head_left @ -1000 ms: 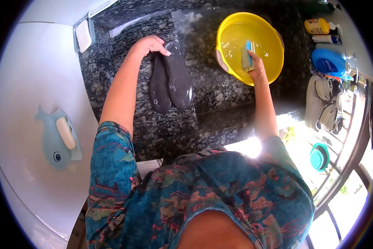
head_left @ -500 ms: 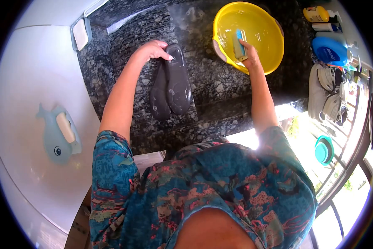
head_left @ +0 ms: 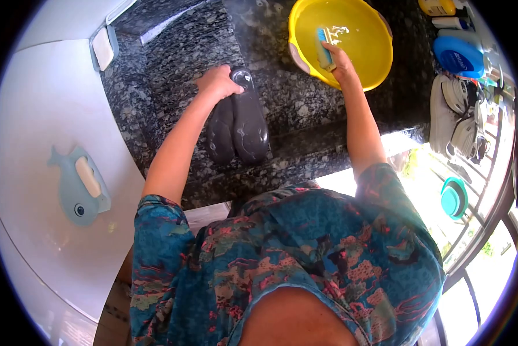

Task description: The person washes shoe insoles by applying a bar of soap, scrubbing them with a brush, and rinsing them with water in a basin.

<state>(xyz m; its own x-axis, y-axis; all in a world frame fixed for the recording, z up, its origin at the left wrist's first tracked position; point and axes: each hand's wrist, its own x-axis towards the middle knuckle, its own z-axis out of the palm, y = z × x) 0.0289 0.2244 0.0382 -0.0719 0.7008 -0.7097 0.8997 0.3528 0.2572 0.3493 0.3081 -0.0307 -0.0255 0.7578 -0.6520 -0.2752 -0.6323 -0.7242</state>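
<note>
A pair of wet, dark grey slippers (head_left: 249,132) lies side by side on the dark speckled stone counter, with whitish suds marks on the right one. My left hand (head_left: 217,83) grips their far end, thumb on the near side and fingers curled mostly out of sight. Over the near left part of a yellow basin (head_left: 380,63) of water, my right hand (head_left: 344,62) is closed around a scrub brush (head_left: 326,56). Its blue bristles face up and left. Whether the brush touches the water, I cannot tell.
White-and-grey sneakers (head_left: 443,115) stand at the right edge, below a blue bottle (head_left: 458,56) and a yellow bottle (head_left: 436,7). Soap sits in a grey dish (head_left: 114,46) and a whale-shaped holder (head_left: 77,193) at left. A teal bowl (head_left: 454,199) is by the window.
My left hand has shifted over the far end of the slippers, its thumb now wrapped closer. The brush has turned slightly in my right hand, and the whole view has moved a little.
</note>
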